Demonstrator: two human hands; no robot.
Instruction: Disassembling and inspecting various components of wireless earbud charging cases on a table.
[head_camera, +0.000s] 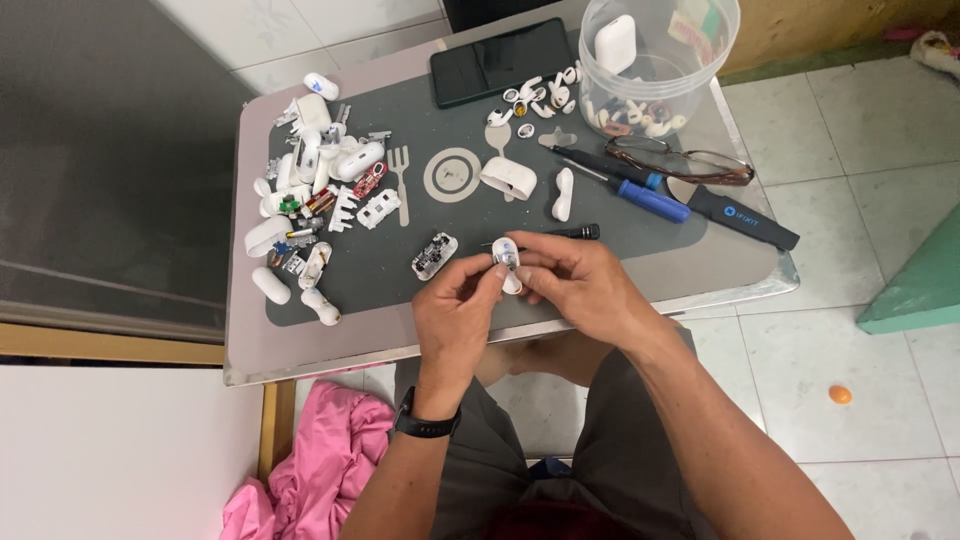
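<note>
White earbud (507, 262) sits pinched between both hands, left hand (455, 315) and right hand (570, 280) clamped on it just above the desk (330, 345) edge. Squeezing too hard could crack it, and a slip would likely drop it off the edge.

— What carries everything here?
— A small grey tabletop (255, 340) with a dark grey work mat (600, 255) laid over most of it.
— And on the mat?
— A heap of white plastic earbud shells and tiny circuit parts (315, 200) at one end, a black phone (500, 60) and a clear round plastic tub (655, 60) at the far edge, a blue-handled screwdriver (640, 195), brown-framed glasses (680, 160).
</note>
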